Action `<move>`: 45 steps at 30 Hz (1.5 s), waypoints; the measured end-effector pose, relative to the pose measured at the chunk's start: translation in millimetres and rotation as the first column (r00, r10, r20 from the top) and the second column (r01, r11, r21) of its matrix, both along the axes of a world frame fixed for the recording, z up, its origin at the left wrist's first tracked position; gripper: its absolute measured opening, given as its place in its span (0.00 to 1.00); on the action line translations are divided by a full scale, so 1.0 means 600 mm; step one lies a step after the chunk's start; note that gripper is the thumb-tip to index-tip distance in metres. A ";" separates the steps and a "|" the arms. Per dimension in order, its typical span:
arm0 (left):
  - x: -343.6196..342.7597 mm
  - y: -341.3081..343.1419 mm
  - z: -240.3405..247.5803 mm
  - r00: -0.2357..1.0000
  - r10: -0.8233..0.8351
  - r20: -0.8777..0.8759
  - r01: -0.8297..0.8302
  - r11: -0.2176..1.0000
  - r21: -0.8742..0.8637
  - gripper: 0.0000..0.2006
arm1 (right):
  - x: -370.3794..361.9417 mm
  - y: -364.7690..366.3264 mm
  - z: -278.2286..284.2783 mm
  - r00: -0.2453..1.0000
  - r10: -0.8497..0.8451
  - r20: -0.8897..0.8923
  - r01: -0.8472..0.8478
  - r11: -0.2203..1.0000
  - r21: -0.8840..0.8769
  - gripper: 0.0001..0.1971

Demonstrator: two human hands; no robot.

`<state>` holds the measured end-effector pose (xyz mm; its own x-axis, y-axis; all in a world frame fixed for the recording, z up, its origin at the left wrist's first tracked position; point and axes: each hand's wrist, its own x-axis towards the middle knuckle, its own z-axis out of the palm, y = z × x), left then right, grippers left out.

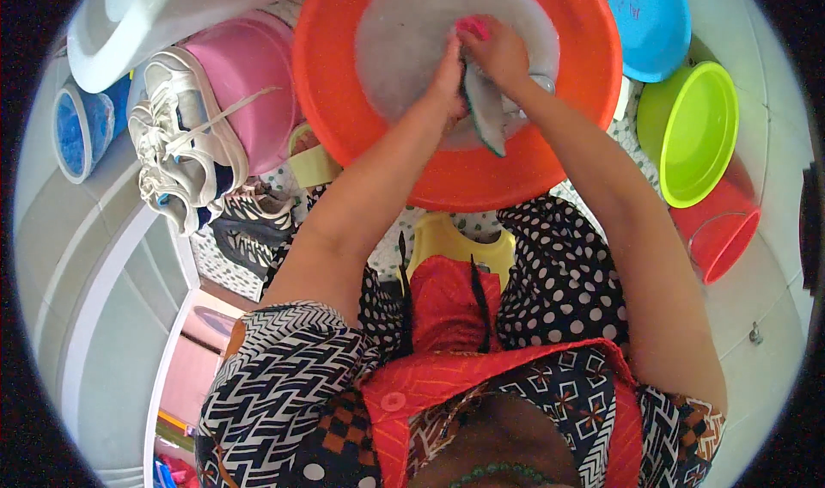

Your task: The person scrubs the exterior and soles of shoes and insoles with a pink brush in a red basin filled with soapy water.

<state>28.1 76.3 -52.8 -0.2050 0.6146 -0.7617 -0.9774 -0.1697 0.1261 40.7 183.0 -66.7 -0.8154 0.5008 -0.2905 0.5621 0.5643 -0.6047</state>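
Over a large orange basin of cloudy grey water, both of my hands are close together. Between them hangs a flat, flexible grey piece with a dark green edge; it resembles a shoe insole, with its narrow end pointing down toward me. My left hand is closed on its left side. In the closed fingers of my right hand is a bright pink thing, mostly covered, pressed near the top of the grey piece. Its kind is too hidden to tell.
White sneakers lean against a pink basin at left, above dark patterned shoes. A blue basin, lime green tub and red bucket stand at right. A white fixture overhangs the upper left. A yellow stool is below me.
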 end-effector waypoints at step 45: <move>-0.043 -0.039 -0.018 0.971 0.229 -0.068 -0.230 0.973 0.003 0.36 | 0.036 -0.067 0.088 0.998 0.020 -0.064 -0.039 0.949 -0.312 0.21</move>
<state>2.3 53.2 -63.6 -0.3911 0.5418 -0.7439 -0.9016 -0.3879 0.1915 62.6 142.6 -13.7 -0.8489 0.3676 -0.3797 0.5059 0.3573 -0.7851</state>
